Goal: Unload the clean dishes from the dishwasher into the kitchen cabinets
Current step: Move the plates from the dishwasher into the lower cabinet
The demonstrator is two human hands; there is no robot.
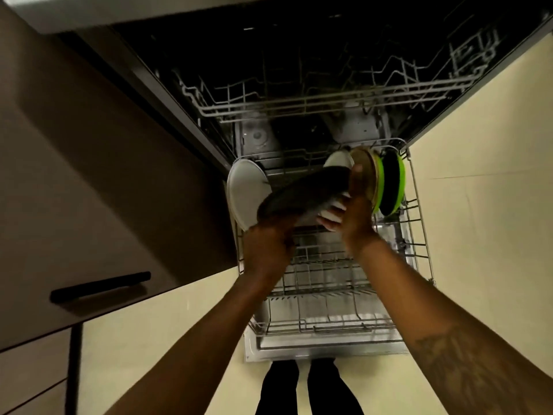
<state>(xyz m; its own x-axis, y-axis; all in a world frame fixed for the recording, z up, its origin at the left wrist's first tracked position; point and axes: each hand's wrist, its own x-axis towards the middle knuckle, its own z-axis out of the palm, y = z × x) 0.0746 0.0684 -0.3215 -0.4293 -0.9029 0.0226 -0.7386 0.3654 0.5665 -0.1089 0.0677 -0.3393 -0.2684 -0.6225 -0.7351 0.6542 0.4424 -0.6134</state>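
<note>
Head view, looking down into the open dishwasher (299, 55).

- Lower rack (420, 235) is pulled out over the open door (326, 351). Upper rack (329, 97) sits further in.
- Dark plate (302, 196) is held above the far end of the lower rack, tilted, its right edge higher.
- Left hand (269, 244): grasps the plate's near-left edge, fingers curled round the rim.
- Right hand (356, 211): grasps the plate's right edge, thumb on top and fingers (330, 218) spread beneath.
- White plate (245, 190) stands on edge at the rack's far-left corner, partly behind the dark plate.
- Second white plate (339, 160) stands at far right, just behind the right thumb.
- Beside it, also on edge: tan plate (363, 169), then green-rimmed plates (393, 184) nearest the rack's right wall. Exact count is unclear.
- The near half of the rack shows bare wire tines.
- Brown cabinet (74, 175) with a black handle (101, 286) is at left. The floor (478, 205) is cream.
- The person's legs (308, 387), in black, stand at the door's near edge.
- The image is slightly blurred around the hands.
</note>
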